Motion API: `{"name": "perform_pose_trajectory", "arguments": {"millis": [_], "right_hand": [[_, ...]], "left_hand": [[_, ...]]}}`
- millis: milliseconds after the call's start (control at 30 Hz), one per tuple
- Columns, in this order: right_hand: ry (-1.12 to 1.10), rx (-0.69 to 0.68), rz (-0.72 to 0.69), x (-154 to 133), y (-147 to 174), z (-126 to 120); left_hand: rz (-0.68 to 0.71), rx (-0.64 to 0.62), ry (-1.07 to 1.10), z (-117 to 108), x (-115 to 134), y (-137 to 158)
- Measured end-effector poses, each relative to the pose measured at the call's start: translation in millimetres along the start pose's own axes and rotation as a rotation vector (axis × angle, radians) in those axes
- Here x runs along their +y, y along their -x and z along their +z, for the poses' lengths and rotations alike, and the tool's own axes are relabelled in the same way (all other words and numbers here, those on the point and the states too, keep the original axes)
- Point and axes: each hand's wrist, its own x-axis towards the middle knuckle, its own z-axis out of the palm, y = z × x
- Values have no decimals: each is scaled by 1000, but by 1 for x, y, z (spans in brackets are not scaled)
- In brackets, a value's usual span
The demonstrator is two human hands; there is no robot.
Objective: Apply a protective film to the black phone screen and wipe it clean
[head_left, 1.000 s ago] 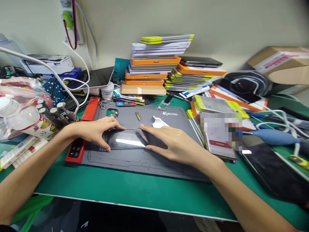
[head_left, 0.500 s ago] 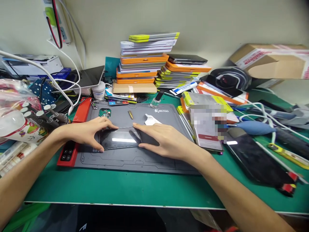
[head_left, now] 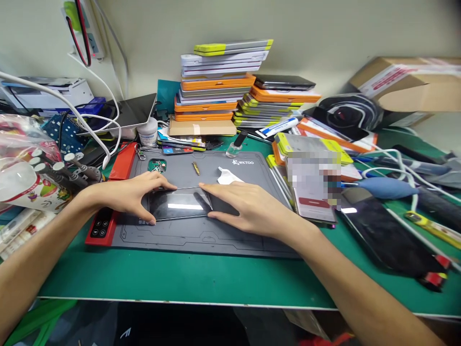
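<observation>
A black smartphone [head_left: 180, 204] lies screen up on the grey work mat [head_left: 216, 235], a bright reflection across its glass. My left hand [head_left: 139, 194] grips its left end, thumb on the near edge and fingers on the far edge. At the opposite end, my right hand [head_left: 241, 206] pinches the same two long edges between thumb and fingers. Behind the phone lie a small brass-coloured piece [head_left: 196, 167] and a white scrap [head_left: 228, 176]. Small metal parts sit in a green recess [head_left: 157, 166] of the mat.
Stacked orange, white and yellow-grey boxes [head_left: 212, 86] stand at the back. A small glass bottle [head_left: 236, 145] is behind the mat. To the right are a pixelated phone-sized item [head_left: 311, 187], a blue air blower [head_left: 387, 188], a dark phone screen [head_left: 389, 235] and a yellow cutter [head_left: 432, 228]. Tool handles [head_left: 66, 168] stand left.
The view has shifted slightly, with the objects at the right drifting a little rightward. Both hands keep their hold on the phone, which stays in place on the mat.
</observation>
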Motion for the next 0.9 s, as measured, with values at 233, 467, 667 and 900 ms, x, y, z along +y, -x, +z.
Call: {"name": "perform_pose_trajectory", "arguments": {"millis": [233, 467, 667, 900], "right_hand": [[-10, -14, 24, 0, 0, -2], [-22, -35, 33, 1, 0, -4], [-76, -70, 36, 2, 0, -9], [-40, -18, 90, 4, 1, -2]], "left_hand": [[-8, -9, -26, -2, 0, 0], [-55, -21, -50, -4, 1, 0], [-53, -32, -56, -5, 2, -1], [-42, -20, -56, -4, 1, 0]]}}
